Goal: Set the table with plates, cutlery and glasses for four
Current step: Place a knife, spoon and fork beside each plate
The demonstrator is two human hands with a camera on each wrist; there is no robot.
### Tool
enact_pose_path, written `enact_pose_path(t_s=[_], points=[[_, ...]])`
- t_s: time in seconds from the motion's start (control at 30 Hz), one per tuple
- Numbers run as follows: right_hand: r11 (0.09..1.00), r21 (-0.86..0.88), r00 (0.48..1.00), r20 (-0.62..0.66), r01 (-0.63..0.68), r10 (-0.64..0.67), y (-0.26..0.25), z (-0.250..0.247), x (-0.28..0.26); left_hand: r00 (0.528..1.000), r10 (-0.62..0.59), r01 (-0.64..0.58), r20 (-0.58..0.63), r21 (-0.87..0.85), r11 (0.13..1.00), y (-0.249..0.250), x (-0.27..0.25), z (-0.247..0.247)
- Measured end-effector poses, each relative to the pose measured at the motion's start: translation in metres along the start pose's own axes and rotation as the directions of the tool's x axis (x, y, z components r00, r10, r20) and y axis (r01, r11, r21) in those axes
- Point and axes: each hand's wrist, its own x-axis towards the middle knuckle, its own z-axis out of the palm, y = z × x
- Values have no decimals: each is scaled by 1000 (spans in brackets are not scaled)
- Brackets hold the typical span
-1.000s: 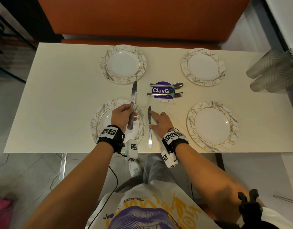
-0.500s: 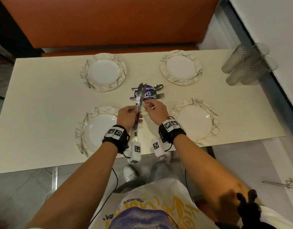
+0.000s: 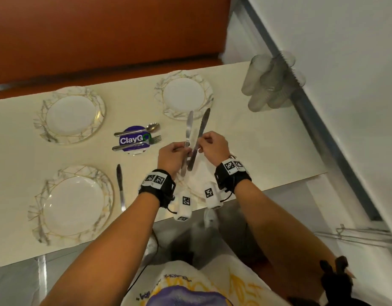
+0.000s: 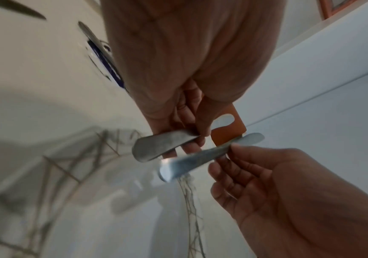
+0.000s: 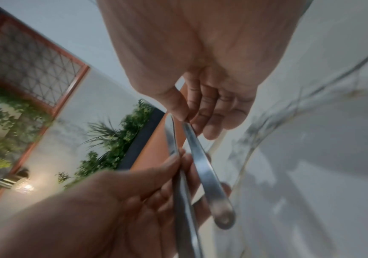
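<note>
Over the near right plate [image 3: 200, 173] my two hands hold one table knife each, blades pointing away from me. My left hand [image 3: 183, 149] grips the left knife [image 3: 189, 127] by its handle [image 4: 163, 145]. My right hand [image 3: 200, 147] pinches the right knife [image 3: 203, 124] between thumb and fingers [image 5: 185, 117]; its handle [image 5: 209, 183] crosses under the other knife's. A third knife [image 3: 120, 186] lies on the table to the right of the near left plate [image 3: 73, 204]. Two more plates, far left [image 3: 71, 113] and far right [image 3: 184, 94], stand bare.
A spoon [image 3: 144, 129] and a fork [image 3: 142, 143] lie across a purple round coaster [image 3: 133, 139] mid-table. Several clear glasses [image 3: 272, 82] stand clustered at the table's far right corner by the wall. An orange bench back runs behind the table.
My right hand left one knife beside the near left plate, then took a second knife from my left hand. Both hands moved right, over the near right plate.
</note>
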Motion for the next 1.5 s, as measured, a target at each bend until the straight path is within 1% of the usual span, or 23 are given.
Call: enact_pose_path(t_s=[0.13, 0.2, 0.23, 0.37, 0.47, 0.53, 0.7, 0.83, 0.9, 0.93, 0.97, 1.0, 1.03, 1.1, 1.17, 1.3, 1.5], points=[[998, -42, 999, -28, -39, 38, 32, -66, 35, 999, -49, 48, -8, -56, 997, -1, 5, 53], [993, -102, 998, -17, -66, 64, 46, -89, 44, 998, -60, 58, -31, -50, 997, -4, 10, 64], [984, -161, 996, 10, -82, 85, 61, -112, 58, 994, -81, 75, -70, -80, 994, -10, 14, 86], [945, -306, 989, 50, -114, 136, 87, -134, 61, 988, -111, 100, -111, -101, 990, -16, 19, 90], [892, -439, 978, 117, -106, 174, 109, -140, 59, 983, -112, 96, -145, -111, 989, -20, 17, 99], [873, -478, 971, 145, -97, 187, 118, -140, 57, 981, -108, 87, -164, -129, 988, -22, 15, 102], [841, -536, 969, 158, -77, 190, 124, -140, 60, 979, -109, 86, -173, -138, 987, -25, 13, 107], [803, -588, 966, 136, -101, 221, 125, -141, 65, 980, -111, 86, -167, -146, 985, -26, 12, 109], [813, -577, 977, 117, -80, 179, 126, -142, 64, 980, -103, 79, -169, -146, 986, -27, 11, 109], [840, -540, 985, 113, -52, 134, 127, -143, 62, 980, -101, 75, -173, -151, 986, -28, 10, 108], [867, -497, 990, 126, 3, 68, 129, -144, 60, 979, -99, 72, -177, -154, 985, -28, 9, 107], [875, -479, 986, 167, 72, 11, 129, -146, 59, 979, -98, 70, -180, -159, 985, -29, 9, 106], [858, -494, 973, 230, 141, -27, 130, -147, 57, 978, -97, 67, -182, -163, 984, -29, 8, 104], [805, -549, 947, 318, 227, -50, 131, -147, 56, 978, -95, 64, -186, -166, 984, -31, 7, 101], [796, -554, 940, 337, 243, -52, 134, -146, 55, 977, -92, 60, -195, -164, 985, -33, 7, 99], [823, -513, 940, 335, 246, -72, 138, -144, 48, 975, -89, 55, -204, -169, 984, -37, 5, 96], [828, -510, 944, 323, 235, -69, 139, -140, 42, 978, -78, 45, -192, -172, 984, -38, 2, 98]])
